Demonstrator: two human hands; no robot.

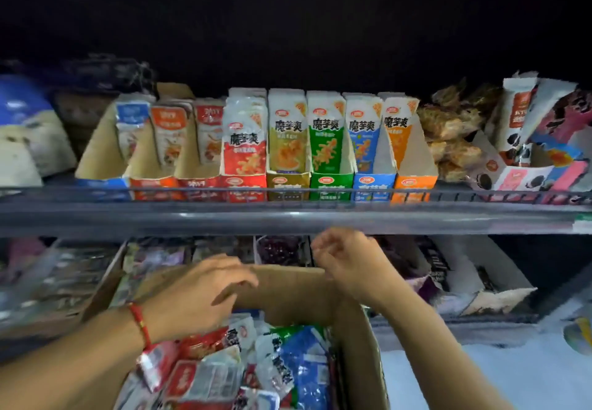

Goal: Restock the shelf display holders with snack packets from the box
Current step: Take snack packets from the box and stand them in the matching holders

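While both hands hover empty over the cardboard box point(298, 291) at lower centre, a pick is judged to be in hand. Left hand point(205, 294) is seen loosely open; right hand point(346, 262) loosely curled, nothing gripped. Snack packets point(224, 368) lie in the box; the holders point(288, 182) stand mid-frame. One matching packet must next be gripped.

The box point(298, 294) is plain brown cardboard, dull and smooth. The snack packets point(288, 361) inside are shiny, crinkly plastic. The shelf rail point(288, 217) is smooth grey metal.
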